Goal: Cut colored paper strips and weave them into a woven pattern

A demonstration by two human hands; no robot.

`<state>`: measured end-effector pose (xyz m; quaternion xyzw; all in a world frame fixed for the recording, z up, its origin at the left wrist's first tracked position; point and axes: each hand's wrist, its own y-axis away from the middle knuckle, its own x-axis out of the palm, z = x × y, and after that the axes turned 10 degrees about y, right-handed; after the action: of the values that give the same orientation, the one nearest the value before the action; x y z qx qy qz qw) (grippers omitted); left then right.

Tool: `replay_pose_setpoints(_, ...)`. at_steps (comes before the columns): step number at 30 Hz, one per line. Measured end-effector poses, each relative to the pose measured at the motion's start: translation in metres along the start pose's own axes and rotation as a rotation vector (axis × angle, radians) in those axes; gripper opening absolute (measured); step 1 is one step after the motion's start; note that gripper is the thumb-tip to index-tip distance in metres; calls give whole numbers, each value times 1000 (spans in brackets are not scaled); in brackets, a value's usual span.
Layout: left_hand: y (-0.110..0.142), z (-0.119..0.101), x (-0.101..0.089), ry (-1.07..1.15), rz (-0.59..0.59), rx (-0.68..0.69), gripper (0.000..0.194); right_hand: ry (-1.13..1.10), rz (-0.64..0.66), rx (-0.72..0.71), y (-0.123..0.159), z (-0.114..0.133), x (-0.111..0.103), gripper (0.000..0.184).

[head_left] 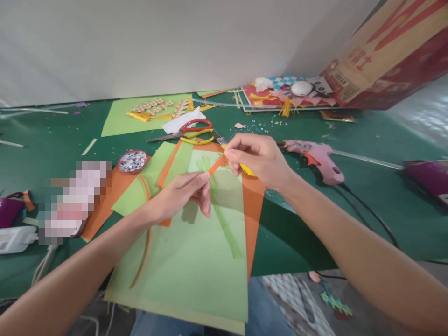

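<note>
An orange paper strip (216,164) is stretched between my two hands above the green paper sheets (196,266). My left hand (185,193) pinches its lower end, and my right hand (252,156) pinches the upper end between thumb and fingers. Below lie green paper strips (224,224), crossed near the top. Another orange strip (149,238) curves under my left forearm. Just beyond my hands rest scissors (196,133) with red and yellow handles. A yellow-handled cutter (248,170) is partly hidden behind my right hand.
A pink glue gun (322,158) with a cord lies at the right. To the left are a round box of small pieces (132,161) and a blurred-out phone (75,200). Woven paper ornaments (154,107) sit at the back. A large cardboard box (388,60) leans at the back right.
</note>
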<state>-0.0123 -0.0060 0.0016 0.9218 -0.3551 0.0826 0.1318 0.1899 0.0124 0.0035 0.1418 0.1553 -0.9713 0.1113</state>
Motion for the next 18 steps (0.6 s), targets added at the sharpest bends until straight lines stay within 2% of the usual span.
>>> replay_pose_setpoints(12,-1,2,-2,50,-33,54,36,-127,-211,56,-6,-2,-10,14)
replay_pose_setpoints(14,0,1,-2,65,-104,103,36,-129,-243,72,-7,-1,-11,16)
replay_pose_setpoints(18,-1,-2,-4,145,-347,275,36,-114,-288,129,-8,0,-14,18)
